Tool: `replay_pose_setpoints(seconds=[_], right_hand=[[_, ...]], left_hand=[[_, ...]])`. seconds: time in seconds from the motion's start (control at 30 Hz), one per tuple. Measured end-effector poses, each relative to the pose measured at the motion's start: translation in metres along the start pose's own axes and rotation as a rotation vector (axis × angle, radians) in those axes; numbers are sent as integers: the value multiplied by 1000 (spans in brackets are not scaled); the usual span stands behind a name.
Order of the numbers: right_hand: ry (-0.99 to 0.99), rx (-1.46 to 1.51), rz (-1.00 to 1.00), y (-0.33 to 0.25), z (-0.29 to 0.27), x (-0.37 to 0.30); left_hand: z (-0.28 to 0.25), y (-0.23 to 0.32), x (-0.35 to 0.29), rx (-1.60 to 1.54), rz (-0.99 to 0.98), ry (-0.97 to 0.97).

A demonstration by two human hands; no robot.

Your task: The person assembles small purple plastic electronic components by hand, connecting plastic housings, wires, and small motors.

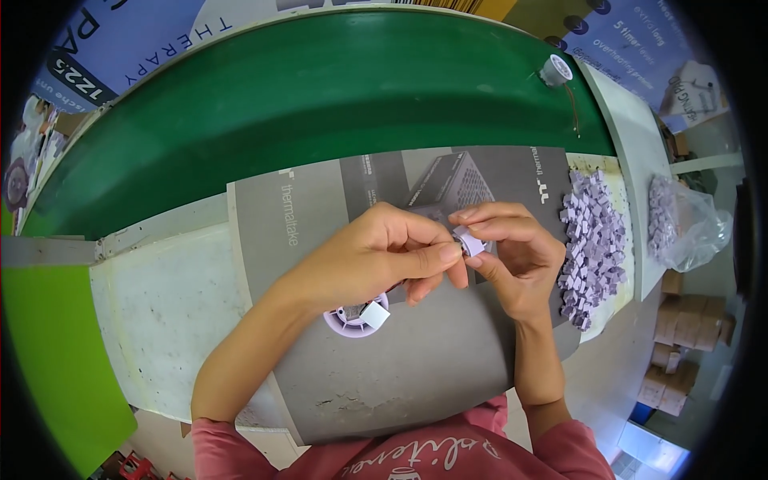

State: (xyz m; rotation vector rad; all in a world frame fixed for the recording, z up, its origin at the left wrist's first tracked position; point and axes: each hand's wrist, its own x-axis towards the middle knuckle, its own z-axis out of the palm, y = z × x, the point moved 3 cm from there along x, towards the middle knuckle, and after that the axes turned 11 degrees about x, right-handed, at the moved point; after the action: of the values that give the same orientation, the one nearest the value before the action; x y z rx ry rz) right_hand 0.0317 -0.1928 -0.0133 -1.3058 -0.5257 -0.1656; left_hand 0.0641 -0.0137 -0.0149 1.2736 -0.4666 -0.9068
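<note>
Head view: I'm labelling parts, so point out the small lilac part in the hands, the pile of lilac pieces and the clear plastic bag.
Small lilac part (473,241): head view, its side wall.
Pile of lilac pieces (593,246): head view, mid-heap.
Clear plastic bag (696,228): head view, its transparent side.

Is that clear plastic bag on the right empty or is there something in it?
Not empty: small lilac pieces show in the left part of the bag; the rest looks loose and see-through.

On the counter (160,320) we list a mat (392,400), a round housing (334,323) on it nearer its left edge, a block heap (592,248) along its right. Behind, a belt (280,104) bears one cup (554,74) near its right edge.
</note>
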Motion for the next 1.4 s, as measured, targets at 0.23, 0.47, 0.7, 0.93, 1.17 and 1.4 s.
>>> replay_pose_setpoints(seconds=[0.23, 0.47, 0.7, 0.93, 1.17, 1.4], right_hand=[[-91, -174, 25, -10, -4, 2], [86, -30, 111, -4, 0, -2], [-35, -189, -3, -7, 0, 0], [5, -309, 87, -12, 4, 1], [-132, -539, 78, -10, -3, 4], [-255, -526, 161, -17, -7, 3]], left_hand=[[0, 3, -4, 183, -2, 82], [-4, 8, -5, 109, -4, 175], [-3, 10, -8, 41, -148, 164], [-12, 0, -7, 121, -132, 217], [-3, 10, -12, 503, -256, 221], [22, 7, -18, 1076, 37, 448]])
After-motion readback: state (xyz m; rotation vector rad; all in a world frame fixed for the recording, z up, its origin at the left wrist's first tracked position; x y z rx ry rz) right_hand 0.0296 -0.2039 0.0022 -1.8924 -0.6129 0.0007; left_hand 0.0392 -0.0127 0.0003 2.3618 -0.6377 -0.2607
